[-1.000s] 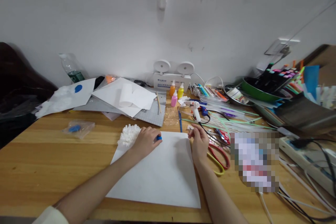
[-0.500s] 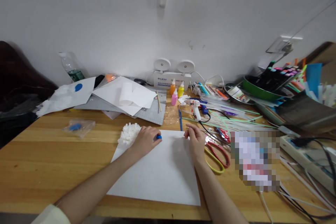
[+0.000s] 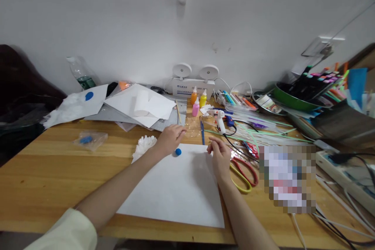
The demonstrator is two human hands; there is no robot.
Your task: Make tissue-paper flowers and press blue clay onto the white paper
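My left hand (image 3: pixel 171 137) hangs loose and empty just past the blue ball (image 3: pixel 178 151) on the paper (image 3: pixel 175 191). My right hand (image 3: pixel 218 154) is curled at its edge, can't tell if it's holding anything. I'd keep it pressing the sheet flat.

White scuffed wall (image 3: pixel 131 15); wooden table (image 3: pixel 43 175); wall socket (image 3: pixel 318 47) at right.

the wooden tabletop (image 3: pixel 43 179) carries a white sheet (image 3: pixel 175 191) near its front edge, red-and-yellow scissors (image 3: pixel 244 174) just right of it, a white frilly paper ball (image 3: pixel 143 145) at its far left corner, and a small plastic bag (image 3: pixel 90 140) further left.
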